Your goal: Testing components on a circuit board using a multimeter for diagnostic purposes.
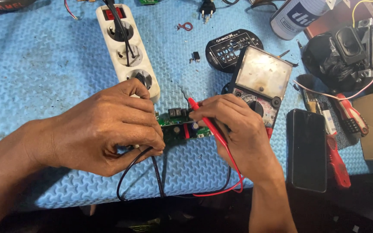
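A blue textured mat (44,64) covers the bench. Near its front edge lies a small green circuit board (178,125), between both hands. The right hand (234,129) pinches a red probe (208,125), tip on the board's far edge; the left hand (109,129) is closed around a black lead (130,172). Probing well likely means steady tips, one point each, fingers off the metal. An analog multimeter (260,82) stands just behind, a white power strip (128,47) far left.

Green circuit board (178,126) flat under red probe (206,123)
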